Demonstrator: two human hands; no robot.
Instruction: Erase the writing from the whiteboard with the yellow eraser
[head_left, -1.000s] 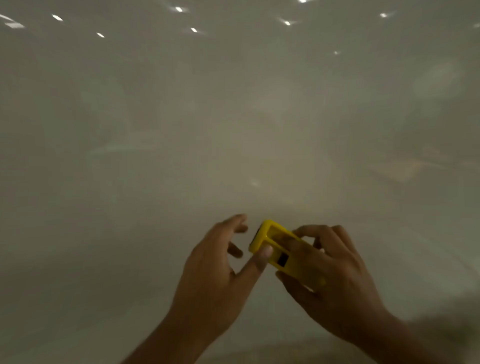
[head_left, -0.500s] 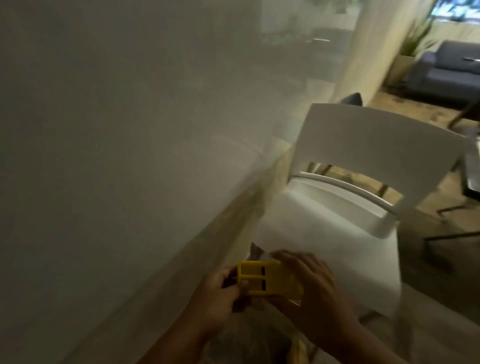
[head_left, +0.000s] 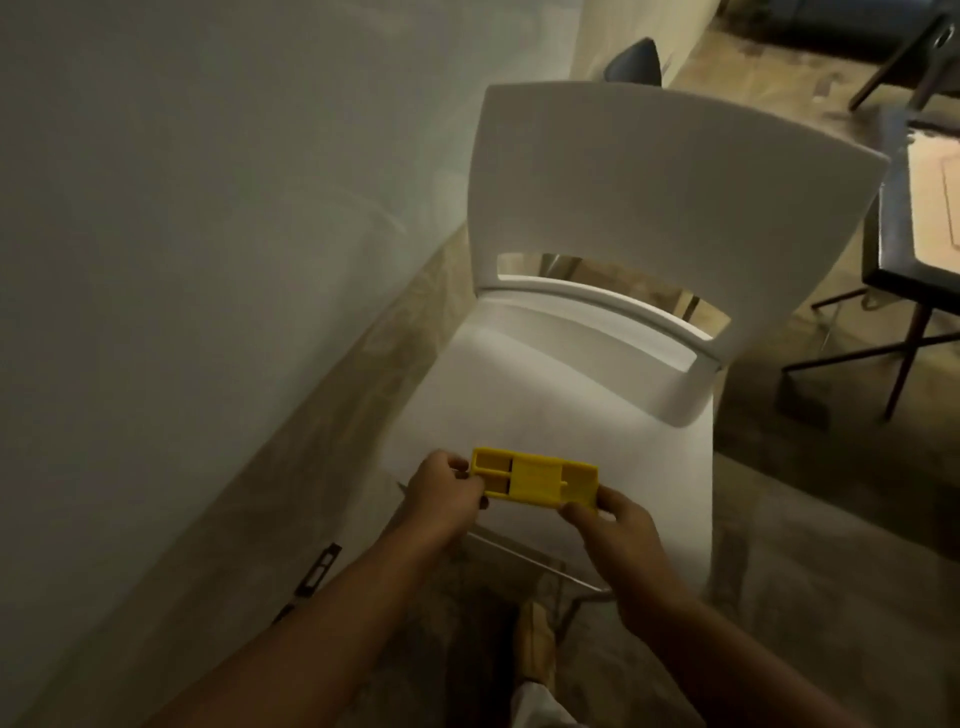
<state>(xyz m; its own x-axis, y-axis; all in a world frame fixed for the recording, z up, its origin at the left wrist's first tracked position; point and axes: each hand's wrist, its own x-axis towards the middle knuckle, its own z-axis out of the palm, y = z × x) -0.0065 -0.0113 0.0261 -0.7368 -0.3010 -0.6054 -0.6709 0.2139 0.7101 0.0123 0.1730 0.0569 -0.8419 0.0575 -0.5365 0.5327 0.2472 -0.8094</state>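
Hands pinch opposite ends of my yellow eraser (head_left: 535, 484), left hand (head_left: 442, 496) and right hand (head_left: 612, 525) gripping only by fingertips, so I judge it could slip onto the white chair (head_left: 623, 208) beneath them.

Yellow eraser (head_left: 535, 484) held flat between both hands above front of white chair (head_left: 623, 218) seat. Left hand (head_left: 441, 493) pinching eraser's left end, right hand (head_left: 613, 525) pinching its lower right corner. Whiteboard (head_left: 182, 208) along left, blank where visible. Dark-framed desk (head_left: 893, 228) at right edge, on brownish floor (head_left: 831, 519).
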